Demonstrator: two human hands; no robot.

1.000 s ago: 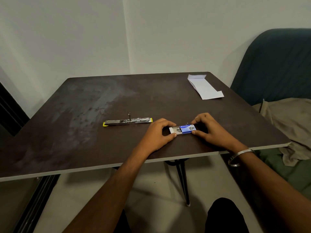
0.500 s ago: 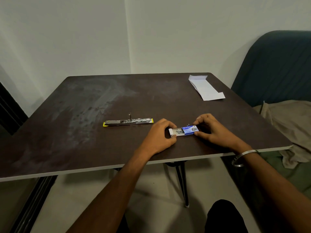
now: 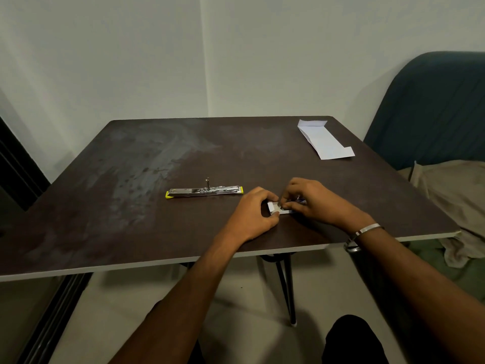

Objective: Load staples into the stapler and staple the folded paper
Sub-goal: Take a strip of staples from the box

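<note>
Both hands worked the small white-and-blue cardboard staple box point(image 3: 279, 208): the left hand point(image 3: 253, 215) pinched its white tray end, the right hand point(image 3: 308, 199) reached fingertips point(image 3: 284, 204) into it, though whether they gripped staples could not be told. The opened metal stapler with yellow ends point(image 3: 204, 192) lay just left of the fingers; the folded white paper point(image 3: 324, 140) lay well beyond them. Staple-fetching seemed underway; next, a strip probably needed lifting out.

Dim, soft shadows, wide-angle edge distortion
</note>
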